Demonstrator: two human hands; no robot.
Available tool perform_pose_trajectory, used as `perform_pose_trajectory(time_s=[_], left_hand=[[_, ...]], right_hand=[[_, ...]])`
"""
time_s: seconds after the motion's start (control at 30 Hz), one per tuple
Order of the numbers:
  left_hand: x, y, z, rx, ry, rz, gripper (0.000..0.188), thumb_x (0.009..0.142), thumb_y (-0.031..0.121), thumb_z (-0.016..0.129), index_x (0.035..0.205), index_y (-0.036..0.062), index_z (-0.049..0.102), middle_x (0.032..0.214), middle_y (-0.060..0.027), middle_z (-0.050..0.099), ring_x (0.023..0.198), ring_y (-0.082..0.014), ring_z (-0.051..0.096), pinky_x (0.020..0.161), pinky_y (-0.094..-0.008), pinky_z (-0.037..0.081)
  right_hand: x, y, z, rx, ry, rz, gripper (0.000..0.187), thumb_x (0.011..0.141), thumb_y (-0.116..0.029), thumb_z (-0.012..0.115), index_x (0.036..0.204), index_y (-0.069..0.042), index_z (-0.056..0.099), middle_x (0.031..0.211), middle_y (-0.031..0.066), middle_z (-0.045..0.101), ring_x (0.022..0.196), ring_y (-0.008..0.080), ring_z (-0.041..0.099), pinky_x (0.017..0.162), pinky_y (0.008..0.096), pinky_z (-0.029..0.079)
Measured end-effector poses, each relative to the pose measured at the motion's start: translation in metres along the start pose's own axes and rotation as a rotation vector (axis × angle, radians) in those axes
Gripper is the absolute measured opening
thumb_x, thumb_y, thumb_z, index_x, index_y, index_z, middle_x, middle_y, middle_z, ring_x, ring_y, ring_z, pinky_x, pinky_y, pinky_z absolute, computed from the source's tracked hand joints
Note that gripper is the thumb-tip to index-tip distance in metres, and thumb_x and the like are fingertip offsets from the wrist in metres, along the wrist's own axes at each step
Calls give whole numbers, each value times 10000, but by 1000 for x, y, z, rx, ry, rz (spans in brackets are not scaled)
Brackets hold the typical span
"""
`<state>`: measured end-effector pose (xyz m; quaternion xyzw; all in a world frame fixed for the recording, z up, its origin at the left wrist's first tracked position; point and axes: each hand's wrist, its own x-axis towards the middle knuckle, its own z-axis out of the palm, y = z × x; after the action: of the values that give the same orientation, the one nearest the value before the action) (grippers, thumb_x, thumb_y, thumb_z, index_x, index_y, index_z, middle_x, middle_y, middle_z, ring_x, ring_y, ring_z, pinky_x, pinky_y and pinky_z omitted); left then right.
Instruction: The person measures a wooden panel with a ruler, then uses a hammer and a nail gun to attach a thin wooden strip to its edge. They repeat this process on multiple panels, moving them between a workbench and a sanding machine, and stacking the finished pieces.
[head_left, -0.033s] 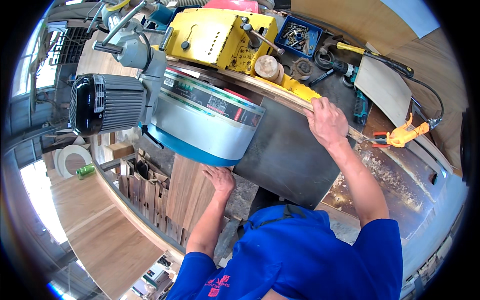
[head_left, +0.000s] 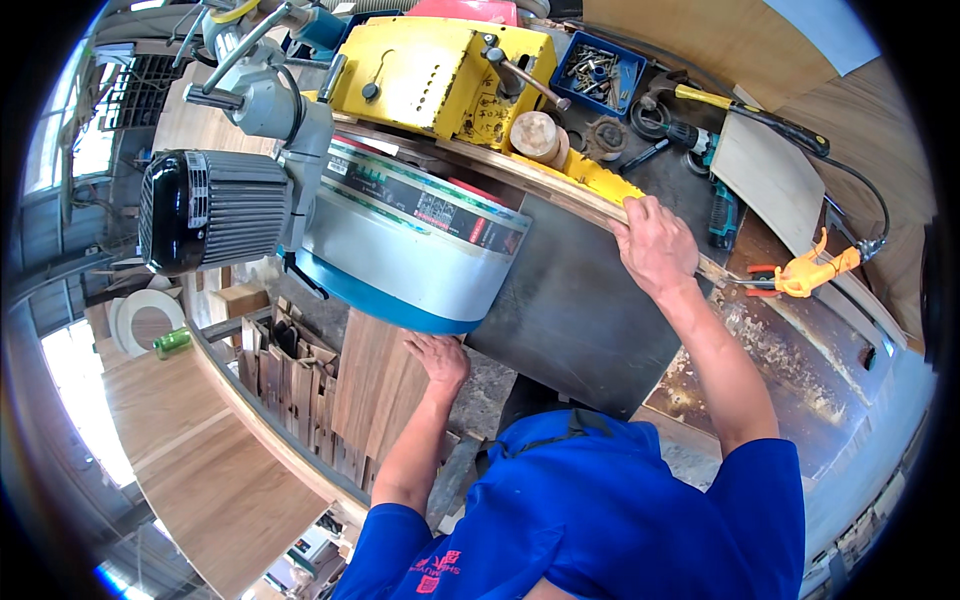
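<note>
My right hand is closed over a long wooden strip that runs along the far side of a dark metal machine table. My left hand is at the lower blue rim of a large silver machine cover, fingers stretched out and apart. Its fingertips are partly hidden by the rim, and it lies next to the end of a wooden board. Whether the hand touches the board or the rim, I cannot tell. A grey motor with a black end cap is mounted left of the cover.
Behind the strip stand a yellow machine housing and a blue bin of metal parts. At right are a hammer, a teal drill and an orange air gun. A curved wooden panel stands at left.
</note>
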<state>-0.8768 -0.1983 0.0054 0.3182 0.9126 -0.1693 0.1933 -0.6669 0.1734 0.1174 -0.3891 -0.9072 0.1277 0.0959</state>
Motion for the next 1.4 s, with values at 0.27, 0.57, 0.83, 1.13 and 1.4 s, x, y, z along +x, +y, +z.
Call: perform_pose_trajectory(time_s=[0.27,0.57,0.83,1.13,1.4], left_hand=[[23,-39,13,-61,208,92,742,851,163,552,1543,52,309,1596,-291,218,1456,-600,16,1132,-743,22],[58,-78,14,-33,322,253,835,877,332,627,1587,127,238,1656,-230,86,1496,-529,-64,1128,-743,-38],[85,-102,3,-298,337,211,847,874,447,629,1579,141,273,1662,-180,136,1515,-476,-24,1153,-698,-48],[127,-136,7,-758,506,259,898,886,559,593,1590,143,222,1662,-181,125,1517,-468,-30,1155,-704,2],[157,-178,12,52,566,301,818,905,561,575,1572,176,298,1645,-144,227,1511,-483,31,1122,-764,21]], right_hand=[[2,-2,0,2,39,-15,314,854,-318,728,1032,-85,616,954,88,627,853,291,678,766,408,555],[3,-2,1,-9,72,-22,321,831,-312,751,1024,-89,624,934,81,624,817,284,682,749,402,556],[3,-5,0,-48,62,-9,338,812,-305,768,1031,-91,625,937,76,621,813,276,685,746,395,558],[5,-7,-5,-67,51,-3,341,798,-287,778,1025,-90,618,935,81,617,818,278,682,749,398,558],[3,-13,0,-108,60,-19,327,804,-281,768,1007,-90,598,916,80,606,786,281,671,705,407,543]])
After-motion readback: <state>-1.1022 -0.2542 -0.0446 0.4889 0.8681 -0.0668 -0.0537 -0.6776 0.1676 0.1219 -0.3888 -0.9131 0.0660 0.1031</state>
